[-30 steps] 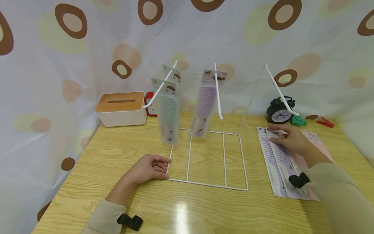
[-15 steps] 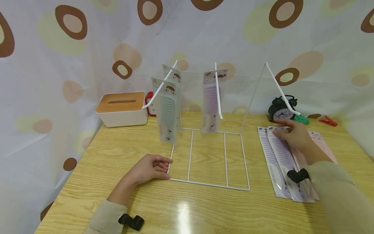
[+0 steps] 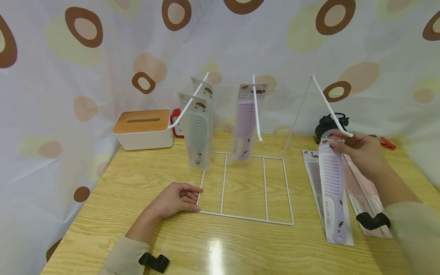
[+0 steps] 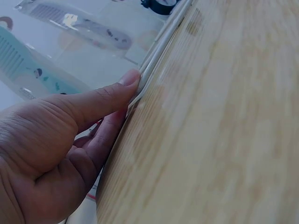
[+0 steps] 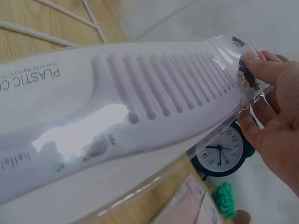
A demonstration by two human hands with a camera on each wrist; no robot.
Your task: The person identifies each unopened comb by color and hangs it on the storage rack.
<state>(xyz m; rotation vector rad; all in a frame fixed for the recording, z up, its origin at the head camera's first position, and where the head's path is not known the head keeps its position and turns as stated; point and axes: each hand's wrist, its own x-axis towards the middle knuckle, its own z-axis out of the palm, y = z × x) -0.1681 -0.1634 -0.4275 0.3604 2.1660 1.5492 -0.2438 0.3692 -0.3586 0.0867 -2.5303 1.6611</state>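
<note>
My right hand [image 3: 366, 154] pinches the top of a packaged purple comb [image 3: 332, 191], lifted over the other packs; the right wrist view shows its teeth and clear wrapper close up. Another purple comb pack [image 3: 313, 172] lies beneath it, beside packaged pink combs [image 3: 368, 187]. My left hand [image 3: 176, 198] holds the front left corner of a white wire display rack [image 3: 245, 218], thumb and fingers at the wire in the left wrist view. Two green comb packs [image 3: 197, 133] hang from the rack's left hook, and a purple comb pack [image 3: 245, 118] hangs from the middle one. The right hook [image 3: 330, 107] is bare.
At the back left stands a tissue box [image 3: 142, 130] with a wooden lid, a red-framed clock [image 3: 177, 122] beside it. A black alarm clock [image 3: 323, 128] and a red clip [image 3: 387, 143] are at the back right. A patterned cloth [image 3: 247, 46] hangs behind the table.
My right hand has picked up the top purple comb pack from the pile and raised it slightly. The pack on the middle hook has swung a little. My left hand stays at the rack's corner.
</note>
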